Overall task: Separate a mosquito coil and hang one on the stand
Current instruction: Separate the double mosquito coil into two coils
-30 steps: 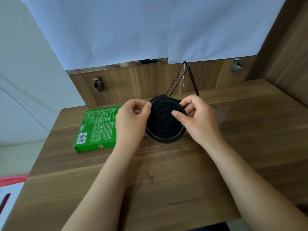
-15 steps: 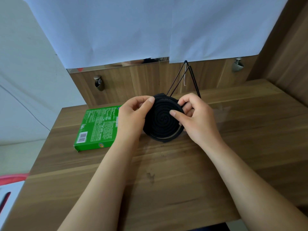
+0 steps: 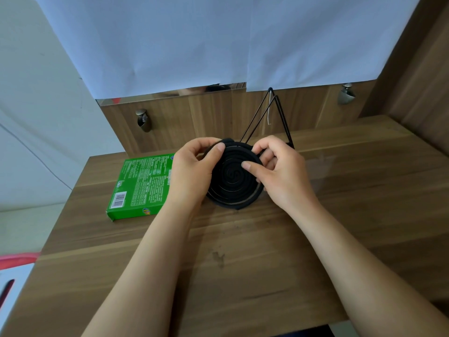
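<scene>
A black spiral mosquito coil (image 3: 232, 180) is held between both hands above the far middle of the wooden table (image 3: 243, 251). My left hand (image 3: 192, 171) pinches its upper left rim, thumb on the coil's face. My right hand (image 3: 281, 173) grips the right side, thumb pressing the face and fingers behind. A narrow gap shows along the coil's lower right edge, where layers sit slightly apart. Just behind the coil stands the black wire triangular stand (image 3: 272, 115) with a small white hook hanging under its top; its base is hidden by my hands.
A green cardboard box (image 3: 141, 186) lies flat on the table left of my left hand. A wooden back panel with two metal knobs (image 3: 143, 121) rises behind the table, and a wooden side wall (image 3: 418, 93) stands at the right. White sheets hang above.
My left thumb has moved up along the coil's upper left rim, and the coil has tilted a little. Both hands stay on the coil in about the same place.
</scene>
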A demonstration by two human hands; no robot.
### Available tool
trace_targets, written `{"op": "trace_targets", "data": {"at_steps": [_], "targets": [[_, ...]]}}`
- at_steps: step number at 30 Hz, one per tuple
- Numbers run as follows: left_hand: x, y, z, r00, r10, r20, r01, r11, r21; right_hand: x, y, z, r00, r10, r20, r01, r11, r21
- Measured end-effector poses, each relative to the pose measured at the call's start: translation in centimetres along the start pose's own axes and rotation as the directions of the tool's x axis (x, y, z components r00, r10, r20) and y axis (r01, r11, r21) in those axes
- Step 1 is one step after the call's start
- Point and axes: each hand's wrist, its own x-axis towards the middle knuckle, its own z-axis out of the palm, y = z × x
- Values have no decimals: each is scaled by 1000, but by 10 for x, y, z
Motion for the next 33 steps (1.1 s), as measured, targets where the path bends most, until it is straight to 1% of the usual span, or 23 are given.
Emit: {"op": "trace_targets", "data": {"at_steps": [4,10,12,16,19,21,24,28,30,33], "targets": [[1,-2,-1,999,-41,-3,41,999,-24,0,-1,1,1000,9,11,-9,1000,-6],[1,-1,-2,999,-46,0,46,998,-50,1,0,2,999,50,2,-50,999,17],[0,-1,-2,997,-68,29,69,995,-70,1,1,2,997,77,1,-77,997,31],[0,1,-3,983,-134,122,154,974,-167,3,3,1,992,121,-19,-120,992,39],[-1,1,-5,983,-122,139,142,980,-138,3,4,0,991,127,-46,-126,991,40],[-1,0,-6,988,-97,124,111,988,-111,2,3,0,992,119,-39,-117,992,47],[-1,-1,-6,994,-54,99,60,996,-63,1,1,0,995,96,-9,-95,995,3],[-2,-2,-5,997,-50,63,52,999,-15,1,2,0,993,121,-17,-121,993,-7],[-1,-1,-4,995,-83,59,84,996,-15,2,2,-1,991,131,-38,-131,991,-9],[0,3,-6,975,-206,84,214,973,-92,2,3,-2,988,144,-63,-144,989,-8]]}}
